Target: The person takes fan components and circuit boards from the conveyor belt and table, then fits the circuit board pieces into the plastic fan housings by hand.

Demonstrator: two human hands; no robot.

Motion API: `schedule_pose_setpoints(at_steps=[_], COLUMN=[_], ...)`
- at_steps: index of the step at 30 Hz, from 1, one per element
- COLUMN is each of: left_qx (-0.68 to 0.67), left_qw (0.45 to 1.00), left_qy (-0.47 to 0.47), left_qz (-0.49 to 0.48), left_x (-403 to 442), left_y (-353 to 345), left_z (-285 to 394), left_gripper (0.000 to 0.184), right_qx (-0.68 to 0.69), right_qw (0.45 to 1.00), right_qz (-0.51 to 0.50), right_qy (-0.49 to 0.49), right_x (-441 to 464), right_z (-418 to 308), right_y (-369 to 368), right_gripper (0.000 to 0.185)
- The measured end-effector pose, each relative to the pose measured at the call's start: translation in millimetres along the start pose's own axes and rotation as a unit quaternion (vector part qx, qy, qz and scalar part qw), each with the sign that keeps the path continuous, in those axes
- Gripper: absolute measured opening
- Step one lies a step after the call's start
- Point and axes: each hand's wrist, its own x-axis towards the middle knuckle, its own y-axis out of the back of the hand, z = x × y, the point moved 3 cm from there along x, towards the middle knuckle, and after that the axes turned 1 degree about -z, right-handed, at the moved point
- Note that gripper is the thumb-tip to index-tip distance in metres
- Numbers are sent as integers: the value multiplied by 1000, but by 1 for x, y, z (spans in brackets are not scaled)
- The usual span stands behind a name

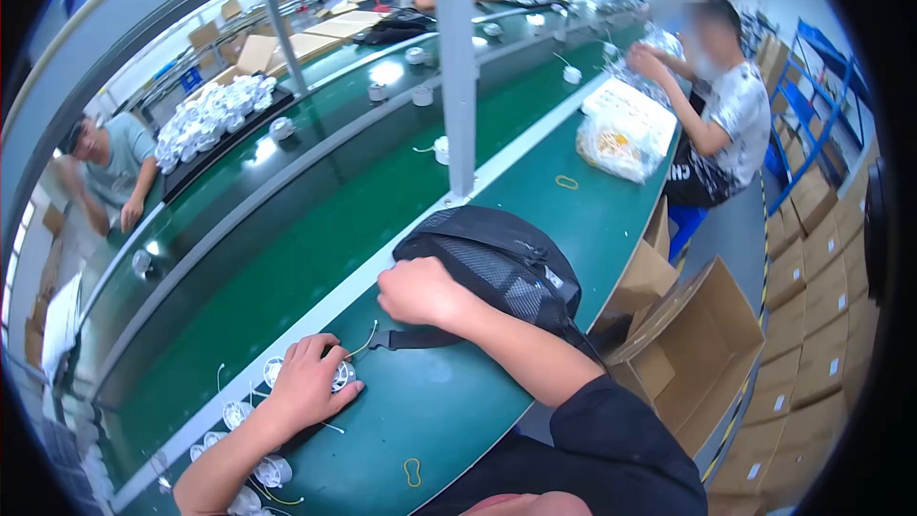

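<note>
My left hand [310, 384] is curled over a white round part [341, 376] with a thin wire, its thumb and fingers around the part. Another white round part [273, 371] sits just left of its fingers. A black bag [492, 258] with mesh panels lies on the green tabletop, its strap and buckle [411, 338] stretched toward my left hand. At the bag's near left side is my right hand [420, 291], closed with fingers curled under; what they hold, if anything, is hidden.
More white wired parts [272, 470] lie by my left forearm. Rubber bands [412, 472] rest on the table [458, 401]. A green conveyor [287, 268] runs beyond a metal post [460, 86]. An open carton [693, 354] stands at right. A co-worker [731, 105] sits near a plastic bag [616, 145].
</note>
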Motion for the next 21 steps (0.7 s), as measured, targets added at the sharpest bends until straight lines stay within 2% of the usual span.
schedule_pose_setpoints(at_steps=[3, 4, 5, 7, 9, 11, 13, 14, 17, 21], left_qx=[-9, -12, -17, -34, -43, -37, -36, -35, -28, -31], left_qw=[999, 999, 998, 998, 998, 998, 998, 998, 998, 998], left_qy=[10, 7, 18, 21, 19, 19, 16, 16, 19, 21], left_qz=[36, 46, 51, 57, 46, 54, 55, 56, 58, 60], left_x=[-8, -11, -11, -10, -14, -13, -13, -13, -16, -17], left_y=[-9, -12, -13, -12, -11, -12, -15, -14, -13, -15], left_z=[-5, -6, -6, -6, -7, -6, -4, -3, -5, -5], left_gripper=[45, 44, 44, 42, 41, 40, 39, 39, 39, 40], right_qx=[67, 157, 249, 442, 536, 529, 444, 445, 421, 429], right_qw=[979, 945, 892, 757, 636, 596, 612, 612, 591, 582], right_qz=[181, 282, 375, 474, 501, 406, 380, 382, 293, 292], right_qy=[-71, -44, -21, 81, 240, 447, 533, 531, 622, 626], right_x=[-15, -26, -39, -70, -111, -146, -158, -158, -155, -153], right_z=[-1, -3, -4, -12, -34, -53, -83, -91, -115, -127], right_y=[52, 70, 85, 102, 126, 142, 154, 160, 170, 168], right_gripper=[33, 33, 34, 31, 32, 24, 35, 35, 45, 44])
